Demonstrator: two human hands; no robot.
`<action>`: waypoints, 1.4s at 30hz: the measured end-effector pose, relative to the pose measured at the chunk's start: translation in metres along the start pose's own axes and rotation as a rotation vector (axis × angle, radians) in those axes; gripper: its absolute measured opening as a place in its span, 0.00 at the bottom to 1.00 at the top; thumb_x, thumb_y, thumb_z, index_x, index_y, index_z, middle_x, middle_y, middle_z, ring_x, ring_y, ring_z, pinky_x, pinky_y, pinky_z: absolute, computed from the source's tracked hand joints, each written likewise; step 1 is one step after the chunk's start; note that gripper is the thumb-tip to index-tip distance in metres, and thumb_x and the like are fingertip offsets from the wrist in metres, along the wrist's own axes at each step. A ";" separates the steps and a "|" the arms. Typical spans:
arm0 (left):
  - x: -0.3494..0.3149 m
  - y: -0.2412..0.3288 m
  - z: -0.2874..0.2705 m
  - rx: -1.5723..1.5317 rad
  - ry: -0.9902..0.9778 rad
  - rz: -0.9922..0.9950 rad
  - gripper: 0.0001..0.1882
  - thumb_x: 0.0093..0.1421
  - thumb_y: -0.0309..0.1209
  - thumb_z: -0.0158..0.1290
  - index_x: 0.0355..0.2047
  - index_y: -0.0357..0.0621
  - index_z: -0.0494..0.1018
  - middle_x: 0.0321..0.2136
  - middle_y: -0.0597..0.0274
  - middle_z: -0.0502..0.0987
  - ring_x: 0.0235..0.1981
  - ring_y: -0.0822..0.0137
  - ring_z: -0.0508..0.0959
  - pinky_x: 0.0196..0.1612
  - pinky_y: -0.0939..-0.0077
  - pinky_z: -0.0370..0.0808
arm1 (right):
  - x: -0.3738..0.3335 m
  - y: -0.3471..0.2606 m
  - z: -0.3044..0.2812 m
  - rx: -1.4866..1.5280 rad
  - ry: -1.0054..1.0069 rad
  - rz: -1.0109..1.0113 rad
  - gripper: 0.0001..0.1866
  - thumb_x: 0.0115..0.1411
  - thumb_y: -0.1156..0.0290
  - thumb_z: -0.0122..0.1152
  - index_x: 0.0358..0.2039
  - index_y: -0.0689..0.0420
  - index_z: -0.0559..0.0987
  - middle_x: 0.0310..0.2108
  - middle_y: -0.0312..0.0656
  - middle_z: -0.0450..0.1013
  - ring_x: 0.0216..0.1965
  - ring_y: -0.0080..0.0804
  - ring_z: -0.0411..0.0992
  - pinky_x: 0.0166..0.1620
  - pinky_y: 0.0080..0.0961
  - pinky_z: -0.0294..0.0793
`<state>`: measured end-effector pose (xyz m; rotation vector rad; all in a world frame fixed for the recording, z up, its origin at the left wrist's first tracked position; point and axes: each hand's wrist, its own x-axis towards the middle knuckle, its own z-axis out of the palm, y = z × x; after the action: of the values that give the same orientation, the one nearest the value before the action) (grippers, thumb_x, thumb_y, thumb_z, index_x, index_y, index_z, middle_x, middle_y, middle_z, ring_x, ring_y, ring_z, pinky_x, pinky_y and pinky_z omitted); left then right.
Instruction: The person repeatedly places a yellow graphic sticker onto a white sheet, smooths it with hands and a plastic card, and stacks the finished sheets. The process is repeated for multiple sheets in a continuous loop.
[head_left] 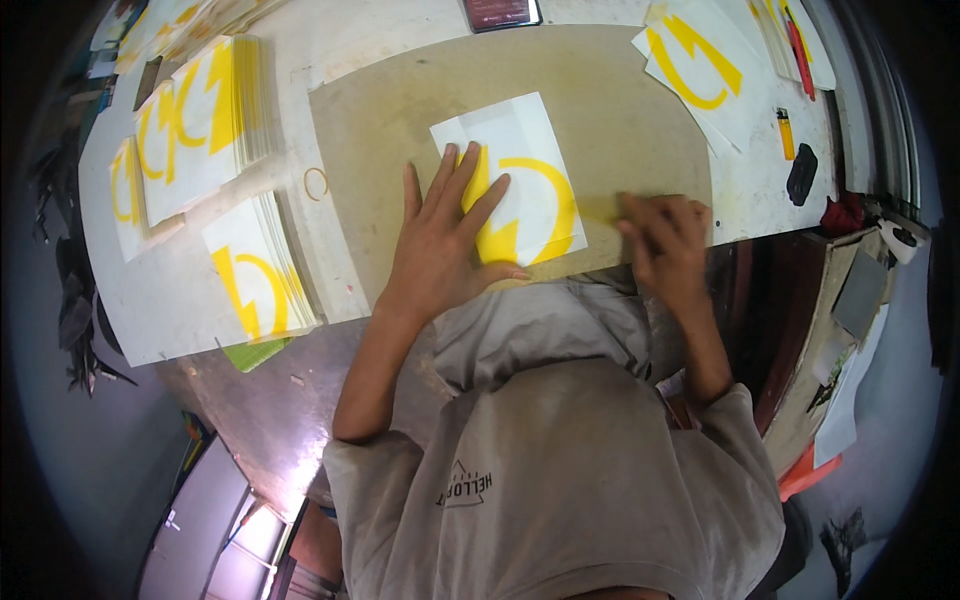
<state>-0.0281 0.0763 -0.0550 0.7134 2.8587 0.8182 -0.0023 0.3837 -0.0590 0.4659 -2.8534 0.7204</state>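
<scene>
A white paper piece with a yellow curved print [545, 185] lies on the tan board [630, 120] in front of me, creased along its edges like a folded paper bag. My left hand [440, 235] presses flat on its left side, fingers spread. To the right of the paper, my right hand [668, 240] hovers over or rests on the board, apart from the paper. Its fingers are curled and blurred by motion. A faint yellowish streak shows beside the fingertips; what they hold, if anything, I cannot make out.
Stacks of similar printed paper [205, 130] stand at the left, with another stack [262, 265] nearer me. More printed sheets [690, 65] lie at the far right, near a red pen-like tool [800, 50], a yellow lighter [785, 135] and a black object [801, 175]. A rubber band [316, 184] lies left of the board.
</scene>
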 end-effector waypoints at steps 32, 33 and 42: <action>-0.184 -0.057 -0.099 0.421 0.552 -0.525 0.13 0.53 0.15 0.53 0.36 0.41 0.81 0.44 0.53 0.82 0.49 0.49 0.79 0.60 0.53 0.71 | 0.079 0.099 -0.013 -0.388 0.100 -0.033 0.06 0.64 0.72 0.65 0.42 0.54 0.83 0.47 0.36 0.81 0.53 0.33 0.76 0.69 0.53 0.54; -0.175 -0.052 -0.094 0.432 0.616 -0.513 0.12 0.53 0.15 0.53 0.36 0.39 0.81 0.44 0.51 0.82 0.49 0.50 0.79 0.59 0.54 0.72 | 0.078 0.095 -0.011 -0.384 0.125 -0.047 0.05 0.64 0.75 0.63 0.41 0.54 0.80 0.45 0.38 0.80 0.51 0.35 0.75 0.68 0.53 0.54; 0.002 0.002 0.012 -1.681 0.356 -0.505 0.33 0.71 0.48 0.55 0.64 0.33 0.67 0.55 0.49 0.77 0.54 0.58 0.79 0.58 0.62 0.74 | 0.042 -0.026 0.015 -0.044 -0.002 -0.517 0.10 0.54 0.75 0.68 0.37 0.55 0.80 0.53 0.46 0.78 0.55 0.43 0.76 0.68 0.62 0.56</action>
<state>-0.0268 0.0849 -0.0642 -0.3874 1.3097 2.5807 -0.0343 0.3436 -0.0508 1.1343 -2.5624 0.5516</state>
